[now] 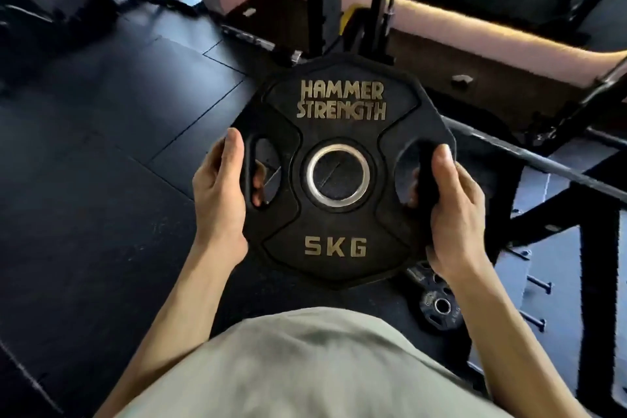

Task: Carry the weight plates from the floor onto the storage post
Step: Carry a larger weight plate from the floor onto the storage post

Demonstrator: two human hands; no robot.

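Note:
I hold a black 5 kg weight plate (339, 224) flat in front of my chest, its gold lettering facing me and a steel-ringed hole in its middle. My left hand (220, 190) grips the left grip slot, fingers curled through it. My right hand (451, 204) grips the right grip slot the same way. A smaller black plate (439, 307) lies on the floor below my right wrist, partly hidden by my forearm. I cannot make out a storage post.
Black rubber floor tiles (101, 146) spread to the left. A black rack upright (317, 0) rises straight ahead, with more dark plates high on it. Rack base beams and a steel bar (543, 159) cross the floor on the right. A pink wall ledge (475, 34) runs behind.

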